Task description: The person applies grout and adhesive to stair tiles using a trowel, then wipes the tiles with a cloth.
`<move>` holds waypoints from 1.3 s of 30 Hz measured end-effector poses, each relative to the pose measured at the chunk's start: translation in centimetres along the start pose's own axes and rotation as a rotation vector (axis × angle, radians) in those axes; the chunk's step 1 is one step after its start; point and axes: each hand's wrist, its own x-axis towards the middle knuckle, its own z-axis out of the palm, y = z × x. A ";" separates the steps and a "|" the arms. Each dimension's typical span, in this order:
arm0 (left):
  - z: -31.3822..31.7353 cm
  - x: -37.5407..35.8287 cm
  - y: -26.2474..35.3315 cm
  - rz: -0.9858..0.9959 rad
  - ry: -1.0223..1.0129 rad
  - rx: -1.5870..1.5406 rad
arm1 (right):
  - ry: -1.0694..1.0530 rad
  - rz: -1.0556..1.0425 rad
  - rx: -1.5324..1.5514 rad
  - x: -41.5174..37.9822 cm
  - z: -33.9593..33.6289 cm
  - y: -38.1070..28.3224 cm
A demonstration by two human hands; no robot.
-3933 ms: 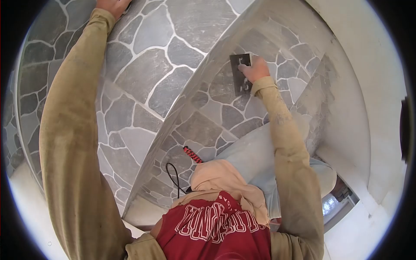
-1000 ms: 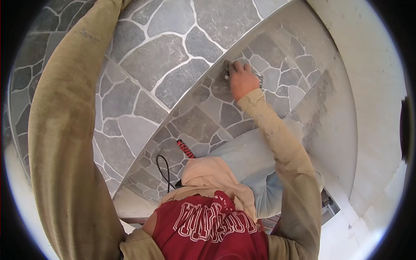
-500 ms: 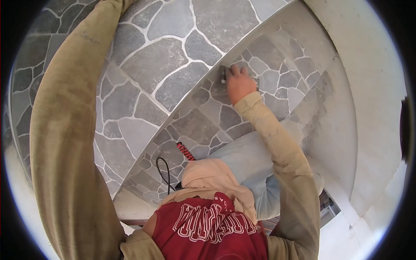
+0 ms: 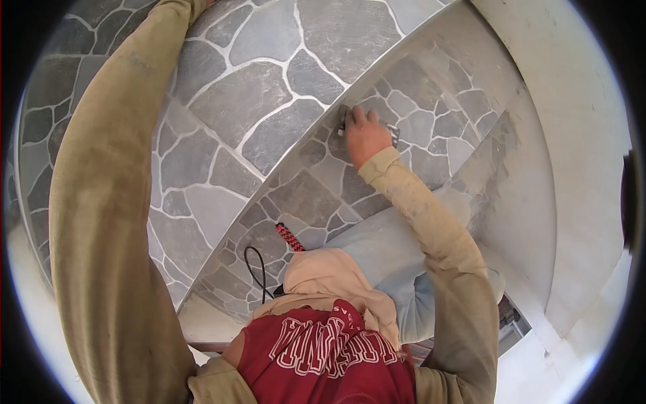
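Note:
My right hand (image 4: 368,137) is curled over a small dark grey piece (image 4: 345,116) and presses it against the lower step (image 4: 306,195). A pale bit shows beside its fingers, and a lighter edge sticks out on the other side. Whether the piece is a rag, a sponge or a pad I cannot make out. The lower step has a grey irregular stone pattern with pale joints. My left arm (image 4: 101,202) reaches over the upper step (image 4: 235,94) to the top edge of the view. Only a sliver of my left hand (image 4: 209,3) shows there, its fingers hidden.
A pale raised edge (image 4: 269,180) separates the two stone-patterned levels. Dusty, smeared film covers the lower step near the curved pale wall (image 4: 518,168). A red and black braided cord (image 4: 289,237) and a thin black loop (image 4: 254,269) lie by my bent leg (image 4: 397,236).
My right hand has shifted slightly left and down across the lower step, still with the dark grey piece under it. My left arm has barely moved.

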 end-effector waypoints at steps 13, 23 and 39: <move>-0.4 0.1 0.8 -0.031 -0.033 0.003 | 0.099 -0.077 -0.013 0.4 0.4 1.9; -0.3 -0.1 0.5 0.026 0.012 -0.038 | 0.038 0.147 -0.050 3.7 -1.4 7.5; -1.5 0.0 2.7 -0.082 -0.038 -0.037 | 0.081 -0.082 -0.091 2.4 1.6 7.2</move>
